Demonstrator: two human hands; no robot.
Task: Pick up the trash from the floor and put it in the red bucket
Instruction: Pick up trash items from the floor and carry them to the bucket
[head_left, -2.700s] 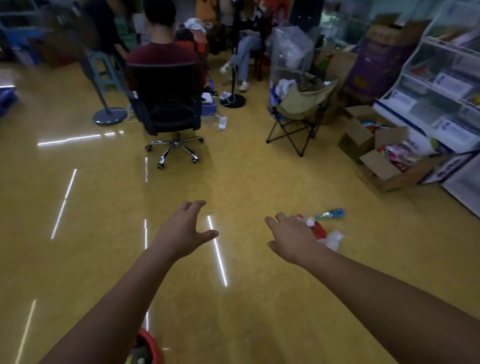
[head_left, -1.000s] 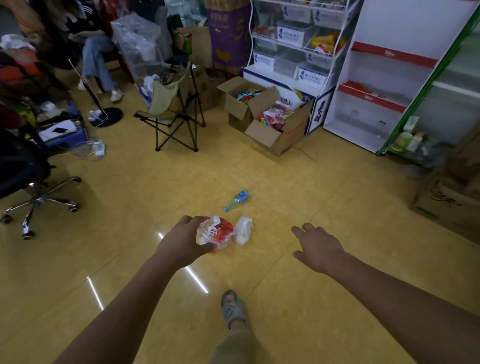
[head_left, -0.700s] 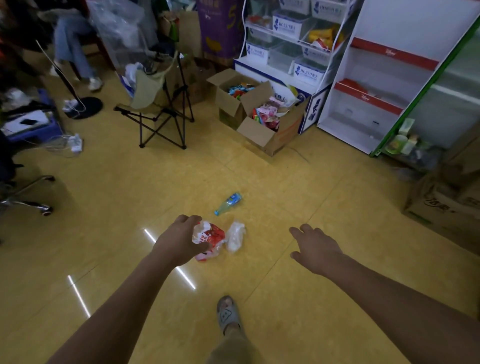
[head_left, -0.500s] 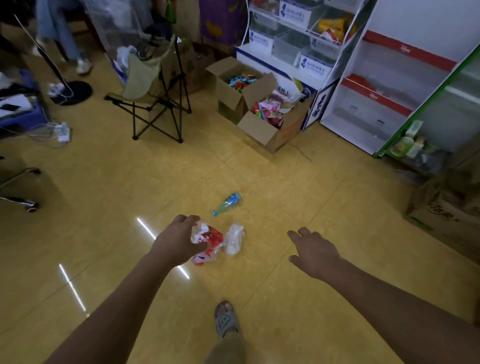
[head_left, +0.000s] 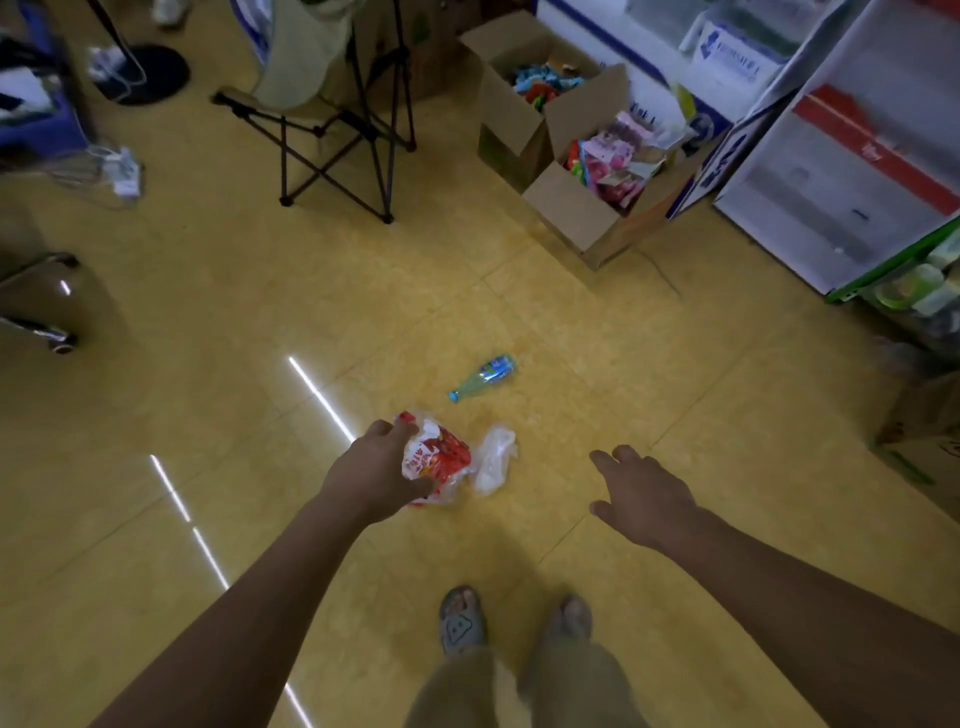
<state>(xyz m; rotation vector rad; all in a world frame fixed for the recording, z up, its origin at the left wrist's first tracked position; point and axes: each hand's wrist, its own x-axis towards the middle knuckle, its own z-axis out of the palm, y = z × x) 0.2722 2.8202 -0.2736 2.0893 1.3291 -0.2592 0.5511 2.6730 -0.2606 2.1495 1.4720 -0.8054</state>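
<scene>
Currently the left hand (head_left: 376, 470) grips the red wrapper (head_left: 441, 457).

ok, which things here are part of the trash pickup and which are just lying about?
Job: left hand gripping the wrapper; plastic bag and bottle on the floor; right hand, empty. The bucket is out of view.
Lying about: cardboard boxes, folding chair, shelves.
</scene>
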